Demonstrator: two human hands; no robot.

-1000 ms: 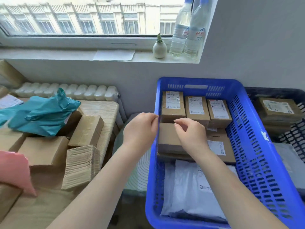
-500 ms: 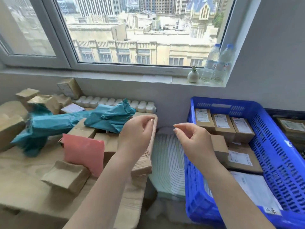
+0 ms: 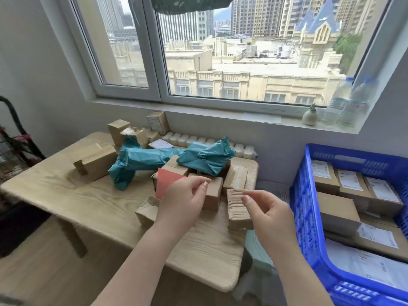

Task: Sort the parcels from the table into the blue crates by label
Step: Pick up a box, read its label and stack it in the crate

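I log: table (image 3: 92,202) under my hands, pale matt wood, visible grain | boxes (image 3: 213,192) beyond my fingers, matt brown cardboard, one ribbed | wrapped parcels (image 3: 205,156) past them, crinkled teal paper or film | crate (image 3: 305,219) right of right hand, glossy blue perforated plastic.

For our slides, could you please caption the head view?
Both empty hands, left and right, hover over table parcels beside blue crate.
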